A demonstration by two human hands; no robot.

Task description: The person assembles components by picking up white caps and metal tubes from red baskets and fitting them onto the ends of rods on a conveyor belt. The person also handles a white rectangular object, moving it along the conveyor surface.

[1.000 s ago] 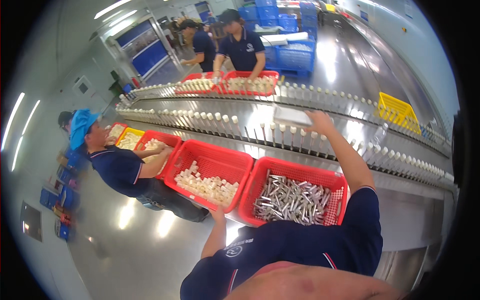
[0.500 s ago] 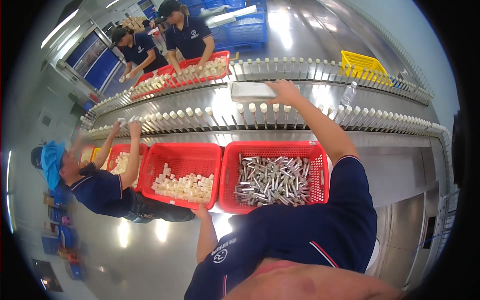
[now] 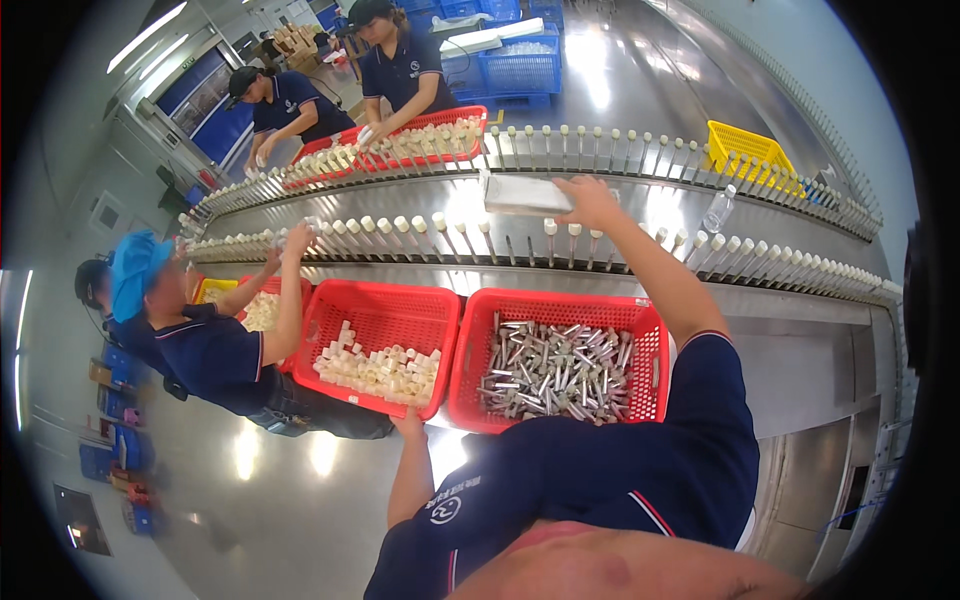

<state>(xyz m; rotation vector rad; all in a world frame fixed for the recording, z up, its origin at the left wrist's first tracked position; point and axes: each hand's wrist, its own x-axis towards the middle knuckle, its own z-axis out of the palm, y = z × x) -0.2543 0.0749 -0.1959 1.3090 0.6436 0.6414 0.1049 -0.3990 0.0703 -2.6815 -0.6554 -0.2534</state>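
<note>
In the head view, the person's right hand (image 3: 590, 202) is gripping the right end of a long, pale grey rectangular block (image 3: 525, 196) over the shiny steel worktop (image 3: 440, 195), between its two rows of upright rods bearing cream caps (image 3: 440, 221). The left hand (image 3: 408, 421) is touching the front rim of a red perforated plastic basket (image 3: 390, 305) holding cream cylindrical pieces (image 3: 400, 371); whether its fingers are curling round, one cannot tell. Along the worktop's near edge, a second red basket (image 3: 570, 304) is holding silvery metal parts (image 3: 560, 370).
</note>
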